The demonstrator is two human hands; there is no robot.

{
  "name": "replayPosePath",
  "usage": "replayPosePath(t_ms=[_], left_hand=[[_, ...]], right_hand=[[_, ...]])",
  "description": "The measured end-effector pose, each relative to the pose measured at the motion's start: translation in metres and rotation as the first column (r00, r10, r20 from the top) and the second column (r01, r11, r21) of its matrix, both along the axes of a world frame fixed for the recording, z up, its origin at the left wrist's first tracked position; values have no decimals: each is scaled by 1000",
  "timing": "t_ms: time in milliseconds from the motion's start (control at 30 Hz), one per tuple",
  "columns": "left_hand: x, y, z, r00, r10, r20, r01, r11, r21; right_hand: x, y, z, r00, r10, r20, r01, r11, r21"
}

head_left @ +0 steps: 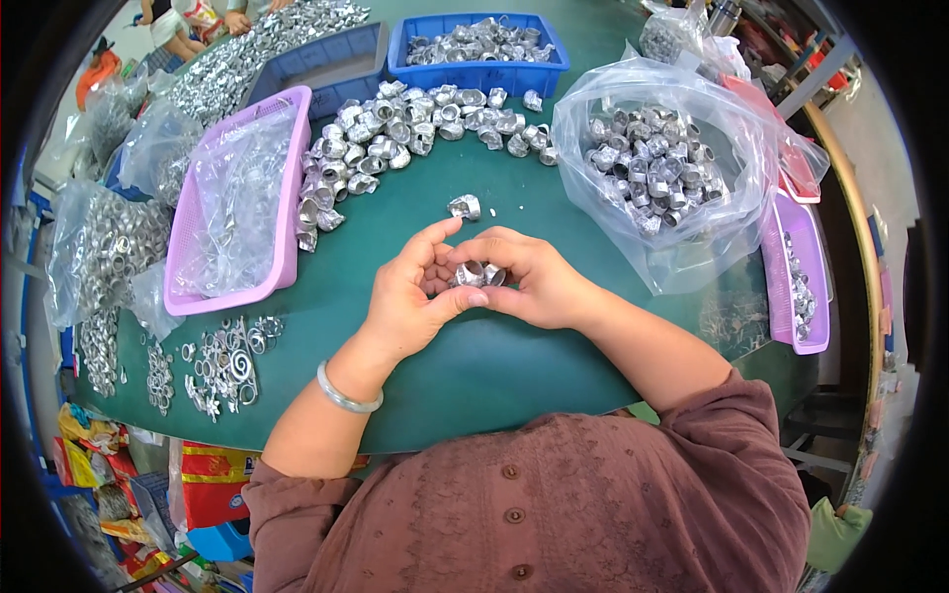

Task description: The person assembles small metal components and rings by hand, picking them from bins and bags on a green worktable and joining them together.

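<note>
At the middle of the green table, my left hand (407,289) and my right hand (542,284) meet, fingers curled inward and thumbs touching. Between them they hold a few chunky silver-coloured metal rings (473,274); how many is partly hidden by the fingers. Just beyond my left fingertips lies a single similar ring (464,207), apart from the others. Further off, a curved heap of the same rings (381,133) spreads across the table. To the right, an open clear plastic bag (633,252) holds many more of them.
A pink basket (287,212) with clear plastic bags stands left. Behind the heap are a blue bin (479,76) of rings and a grey-blue bin (331,71). Small metal ornaments (232,366) lie front left. Another pink basket (811,331) sits right. Another person's hand (237,22) shows far left.
</note>
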State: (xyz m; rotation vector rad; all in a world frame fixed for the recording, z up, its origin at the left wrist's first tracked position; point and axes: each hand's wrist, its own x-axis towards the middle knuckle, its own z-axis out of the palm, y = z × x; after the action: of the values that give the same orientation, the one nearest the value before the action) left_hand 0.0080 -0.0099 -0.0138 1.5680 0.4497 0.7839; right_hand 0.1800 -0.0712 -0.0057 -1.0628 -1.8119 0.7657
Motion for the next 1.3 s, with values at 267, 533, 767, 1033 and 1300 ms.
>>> replayPosePath(t_ms=[267, 533, 767, 1033, 1300], left_hand=[[-4, 6, 3, 998, 40, 52, -35, 995, -98], [-6, 9, 1, 996, 82, -35, -85, 993, -78], [-6, 10, 1, 994, 87, -64, -92, 993, -76], [-11, 18, -3, 976, 160, -147, -170, 984, -59], [1, 51, 10, 750, 573, -329, -329, 756, 566]], right_hand=[[12, 6, 4, 490, -215, -845, -488, 736, -470], [17, 10, -1, 359, -203, -911, -588, 709, -389], [18, 9, 2, 324, -203, -924, -599, 712, -366], [85, -1, 74, 907, -388, -163, 340, 904, -257], [139, -6, 94, 296, -701, 649, 659, 642, 393]])
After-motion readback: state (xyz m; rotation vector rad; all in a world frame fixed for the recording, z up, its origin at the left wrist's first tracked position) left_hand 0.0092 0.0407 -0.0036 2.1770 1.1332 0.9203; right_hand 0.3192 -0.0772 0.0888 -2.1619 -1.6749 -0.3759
